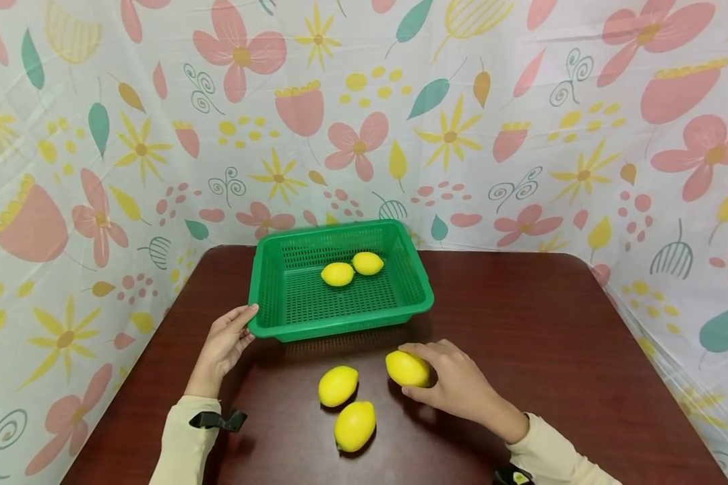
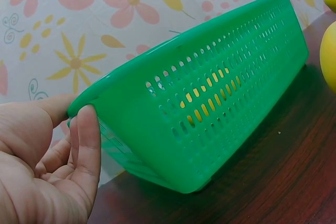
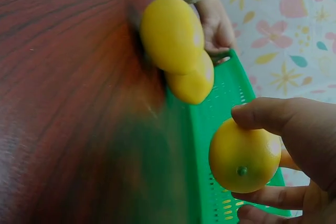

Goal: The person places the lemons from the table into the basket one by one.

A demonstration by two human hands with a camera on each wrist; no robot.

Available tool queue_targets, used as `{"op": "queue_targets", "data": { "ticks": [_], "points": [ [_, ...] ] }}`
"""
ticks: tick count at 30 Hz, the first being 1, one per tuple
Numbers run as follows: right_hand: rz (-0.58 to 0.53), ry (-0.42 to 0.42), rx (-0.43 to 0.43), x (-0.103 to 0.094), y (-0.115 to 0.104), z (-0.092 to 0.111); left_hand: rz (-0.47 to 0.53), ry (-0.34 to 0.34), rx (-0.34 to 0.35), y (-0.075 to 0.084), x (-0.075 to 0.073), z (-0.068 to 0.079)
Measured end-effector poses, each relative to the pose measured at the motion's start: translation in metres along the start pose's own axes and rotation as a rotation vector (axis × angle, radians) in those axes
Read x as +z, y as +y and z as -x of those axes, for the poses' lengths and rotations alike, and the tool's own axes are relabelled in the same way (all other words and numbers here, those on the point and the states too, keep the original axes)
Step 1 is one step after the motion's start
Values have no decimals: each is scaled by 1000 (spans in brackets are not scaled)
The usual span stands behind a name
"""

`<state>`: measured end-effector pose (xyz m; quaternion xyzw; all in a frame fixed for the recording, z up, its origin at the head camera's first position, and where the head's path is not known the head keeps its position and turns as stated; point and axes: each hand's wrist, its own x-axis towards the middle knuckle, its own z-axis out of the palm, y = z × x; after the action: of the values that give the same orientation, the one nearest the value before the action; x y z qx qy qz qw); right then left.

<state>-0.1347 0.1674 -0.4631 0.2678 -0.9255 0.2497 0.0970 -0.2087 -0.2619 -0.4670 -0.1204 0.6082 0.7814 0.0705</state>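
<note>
A green plastic basket (image 1: 340, 328) with slotted walls stands toward the back of the table, two lemons (image 1: 338, 274) lying inside it. My left hand (image 1: 223, 343) pinches the basket's near left corner, thumb on the rim and fingers beneath, as the left wrist view shows. In front of the basket, my right hand (image 1: 461, 380) grips a lemon (image 3: 244, 156) between thumb and fingers. Two more lemons, one (image 1: 338, 386) nearer the basket and another (image 1: 355, 426) closer to me, lie on the table between my hands.
The dark red-brown wooden table (image 1: 509, 303) carries everything. Behind it and along both sides hangs a white cloth (image 1: 364, 81) printed with flowers and leaves. A black strap (image 1: 218, 420) circles my left sleeve.
</note>
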Motion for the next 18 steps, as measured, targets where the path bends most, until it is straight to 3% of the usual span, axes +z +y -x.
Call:
{"op": "queue_targets", "data": {
  "ticks": [18],
  "points": [
    [-22,-43,-41,-34,-15,-12,-2,10,2,-2,0,-1]
  ]
}}
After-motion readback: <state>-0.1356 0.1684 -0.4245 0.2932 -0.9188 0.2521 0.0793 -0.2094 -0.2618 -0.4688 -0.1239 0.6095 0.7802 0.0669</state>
